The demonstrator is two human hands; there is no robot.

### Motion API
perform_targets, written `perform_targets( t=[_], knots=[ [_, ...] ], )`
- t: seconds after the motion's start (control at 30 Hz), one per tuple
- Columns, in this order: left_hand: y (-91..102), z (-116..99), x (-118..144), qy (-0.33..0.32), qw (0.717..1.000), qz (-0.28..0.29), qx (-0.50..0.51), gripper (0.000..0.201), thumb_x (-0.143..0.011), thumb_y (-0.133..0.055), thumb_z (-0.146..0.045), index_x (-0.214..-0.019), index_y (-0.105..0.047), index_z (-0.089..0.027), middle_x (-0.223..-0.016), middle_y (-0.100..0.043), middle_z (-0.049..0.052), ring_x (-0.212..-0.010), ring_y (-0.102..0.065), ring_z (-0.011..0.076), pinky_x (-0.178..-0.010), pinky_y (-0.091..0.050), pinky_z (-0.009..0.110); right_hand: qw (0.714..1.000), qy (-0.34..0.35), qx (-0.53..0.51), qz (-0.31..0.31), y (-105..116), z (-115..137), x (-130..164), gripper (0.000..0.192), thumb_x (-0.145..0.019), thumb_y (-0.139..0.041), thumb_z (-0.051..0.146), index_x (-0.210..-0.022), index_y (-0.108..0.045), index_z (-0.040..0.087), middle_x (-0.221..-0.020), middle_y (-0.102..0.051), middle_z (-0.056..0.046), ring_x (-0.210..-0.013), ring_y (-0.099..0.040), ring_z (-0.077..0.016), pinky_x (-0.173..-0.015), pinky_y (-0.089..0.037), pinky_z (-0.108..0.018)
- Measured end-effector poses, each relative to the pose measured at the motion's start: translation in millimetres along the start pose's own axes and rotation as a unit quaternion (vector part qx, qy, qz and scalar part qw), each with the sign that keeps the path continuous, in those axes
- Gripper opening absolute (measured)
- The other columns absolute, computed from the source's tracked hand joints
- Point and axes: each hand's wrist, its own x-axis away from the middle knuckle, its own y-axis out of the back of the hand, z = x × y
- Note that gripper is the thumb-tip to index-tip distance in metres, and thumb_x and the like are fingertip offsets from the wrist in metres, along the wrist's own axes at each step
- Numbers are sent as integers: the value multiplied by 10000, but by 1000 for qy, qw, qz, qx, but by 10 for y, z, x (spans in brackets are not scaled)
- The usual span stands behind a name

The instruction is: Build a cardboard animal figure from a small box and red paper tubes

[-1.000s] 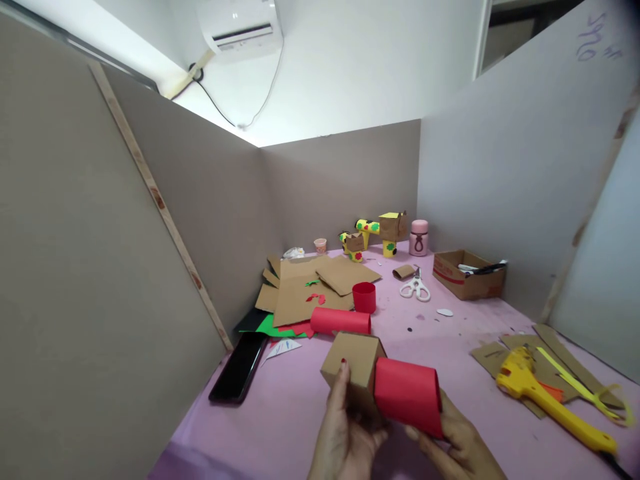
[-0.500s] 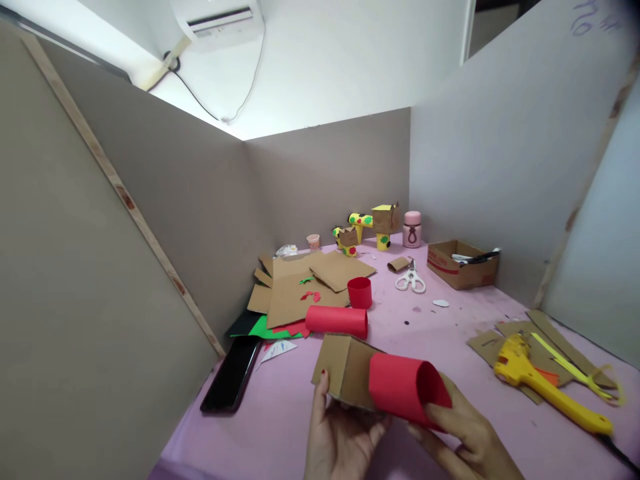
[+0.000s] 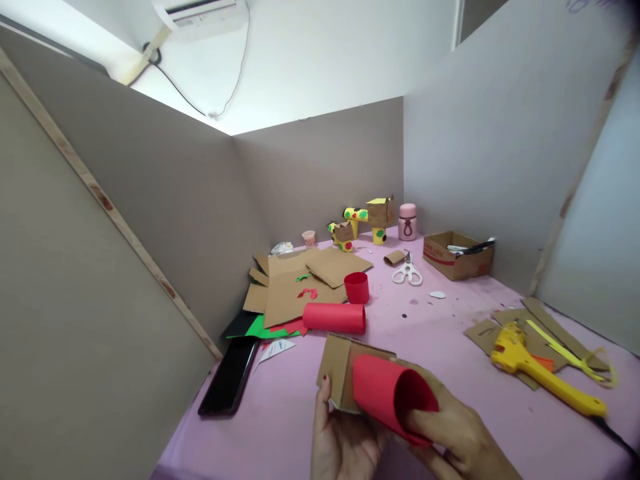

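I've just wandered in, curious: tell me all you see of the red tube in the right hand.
The red tube looks like plain rolled paper or thin card, its open mouth slightly misshapen. It slants, mouth toward the picture's lower right; its other end meets the cardboard box in the left hand. The right hand grips it, one digit inside the mouth.

The held box [image 3: 336,368] is matt cardboard, the held tube [image 3: 376,388] smooth matt paper. Near the desk's [image 3: 277,427] left edge, the phone [image 3: 230,377] looks glossy; the glue gun [image 3: 554,384] is smooth plastic.
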Motion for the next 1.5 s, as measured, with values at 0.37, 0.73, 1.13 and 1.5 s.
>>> perform_targets(
  t=[0.37, 0.73, 1.13, 1.5],
  knots=[
    [87, 8, -18, -1, 1000, -15, -9, 459, -861, -483, -429, -1221, -549, -151, -1114, -674, 134, -1139, -552, 286, -910, -450, 391, 998, -34, -32, 40, 73, 121, -98, 248, -785, -509, 104, -937, -649, 241, -1273, -560, -92, -1113, -568, -220, -824, -523, -262],
    [152, 16, -14, -16, 997, 67, -23, 428, -886, -421, -476, -1041, -682, -174, -1100, -690, 113, -1077, -602, 236, -1023, -365, 400, 994, -68, -37, 75, 74, 161, -99, 273, -772, -535, 99, -970, -637, 257, -1240, -574, -83, -1087, -569, -230, -809, -514, -274],
    [306, -59, -30, -18, 992, 88, -84, 407, -846, -511, -441, -1099, -654, -156, -1218, -631, 96, -1244, -465, 276, -1045, -350, 395, 994, -84, 17, 63, 94, 221, -179, 244, -761, -532, 157, -961, -624, 262, -1089, -628, -54, -877, -630, -212, -695, -529, -266],
    [393, 8, -134, -19, 971, 221, -86, 467, -890, -419, -429, -1139, -625, -92, -1206, -631, 123, -1056, -612, 239, -772, -494, 289, 988, -130, 48, 66, 153, 331, -251, 271, -678, -545, 97, -887, -606, 258, -1202, -586, -47, -847, -661, -205, -666, -544, -274]
  ],
)
